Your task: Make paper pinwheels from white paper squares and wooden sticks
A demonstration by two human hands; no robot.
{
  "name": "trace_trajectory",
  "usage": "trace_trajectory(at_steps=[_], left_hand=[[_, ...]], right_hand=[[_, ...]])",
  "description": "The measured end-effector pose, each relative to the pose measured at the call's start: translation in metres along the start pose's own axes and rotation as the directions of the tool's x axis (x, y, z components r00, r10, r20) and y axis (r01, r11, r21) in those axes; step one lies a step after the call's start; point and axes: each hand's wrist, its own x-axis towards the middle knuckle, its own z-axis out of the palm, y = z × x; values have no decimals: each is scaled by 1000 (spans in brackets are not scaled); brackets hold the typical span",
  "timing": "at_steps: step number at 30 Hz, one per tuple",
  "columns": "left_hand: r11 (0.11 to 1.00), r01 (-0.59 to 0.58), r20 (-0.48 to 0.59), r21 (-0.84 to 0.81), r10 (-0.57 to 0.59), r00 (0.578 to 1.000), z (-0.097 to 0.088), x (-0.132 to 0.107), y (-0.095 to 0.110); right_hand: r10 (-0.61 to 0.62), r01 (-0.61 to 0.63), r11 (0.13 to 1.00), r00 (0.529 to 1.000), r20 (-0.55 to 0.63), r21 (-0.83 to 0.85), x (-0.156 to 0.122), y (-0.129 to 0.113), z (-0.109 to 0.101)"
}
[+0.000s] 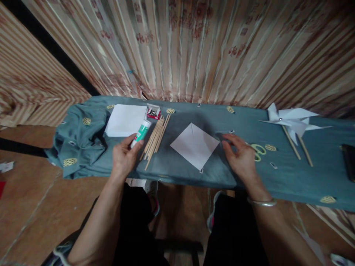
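A white and green glue stick (142, 133) is gripped in my left hand (124, 154), tilted over the sticks. My right hand (240, 155) hovers by the right corner of a square white paper (195, 146), its thumb and fingers apart and nothing plainly between them. The paper lies like a diamond, with a line or slit near its top corner. Green-handled scissors (258, 152) show just right of my right hand, which partly hides them. Several thin wooden sticks (156, 138) lie between the glue stick and the square paper.
A stack of white paper (126, 120) lies at the back left, beside a small red box (153, 111) of metal pieces. White paper pinwheels (294, 119) on sticks lie at the right. A dark object (348, 162) sits at the far right edge. Curtain (188, 51) hangs behind the cloth-covered table (177, 176).
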Motion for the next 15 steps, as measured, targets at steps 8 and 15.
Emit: trace_trajectory(at_steps=[8, 15], left_hand=[[843, 292, 644, -452, 82, 761, 84, -57, 64], [838, 311, 689, -449, 103, 718, 108, -48, 61]], right_hand=[[119, -572, 519, 784, 609, 635, -12, -61, 21], [248, -661, 351, 749, 615, 663, 3, -53, 28]])
